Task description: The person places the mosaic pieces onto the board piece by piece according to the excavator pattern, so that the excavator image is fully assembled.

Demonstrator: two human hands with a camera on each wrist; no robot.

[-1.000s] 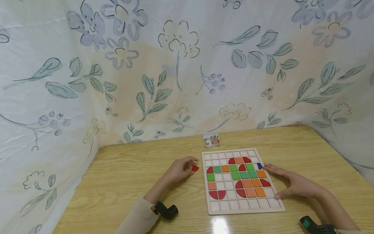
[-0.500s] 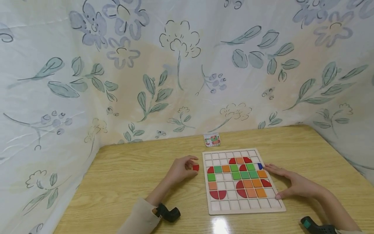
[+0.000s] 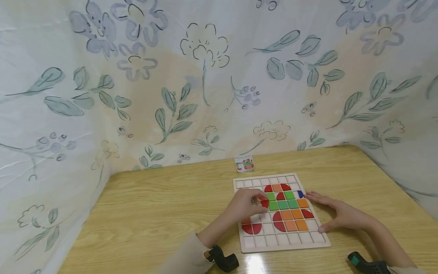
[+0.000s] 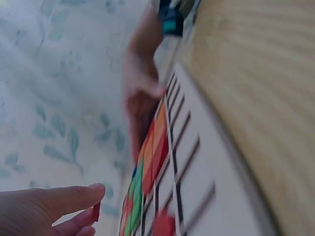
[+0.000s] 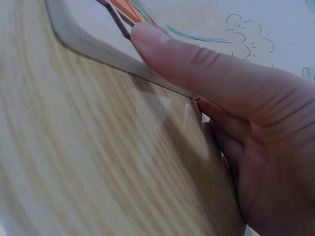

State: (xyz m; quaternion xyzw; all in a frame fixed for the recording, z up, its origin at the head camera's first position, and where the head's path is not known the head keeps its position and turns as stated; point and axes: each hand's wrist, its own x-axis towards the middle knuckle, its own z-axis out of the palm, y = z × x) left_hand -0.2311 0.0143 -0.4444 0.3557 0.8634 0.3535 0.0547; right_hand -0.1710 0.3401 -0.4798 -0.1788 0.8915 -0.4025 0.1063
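Observation:
Over the left half of a pale wooden grid board (image 3: pixel 282 239), my left hand (image 3: pixel 239 205) pinches a small red tile (image 3: pixel 265 203) between thumb and fingers. In the left wrist view the same red tile (image 4: pixel 96 212) shows thin and edge-on at the fingertips. Red quarter-circle, orange and green square tiles fill many cells of the board; my left hand hides several at the left. At the board's right edge rests my right hand (image 3: pixel 345 215), fingers extended, its thumb (image 5: pixel 152 42) on the rim. A blue tile (image 3: pixel 300 194) lies by its fingertips.
A small picture card (image 3: pixel 244 164) with a coloured pattern lies behind the board on the wooden table (image 3: pixel 164 205). Floral cloth (image 3: pixel 219 95) hangs around the table's back and sides. Black devices (image 3: pixel 224 259) are strapped to both wrists.
My left hand has moved right with the red tile, from beside the board to over its left cells. The right hand stays at the right edge. The camera view has shifted slightly.

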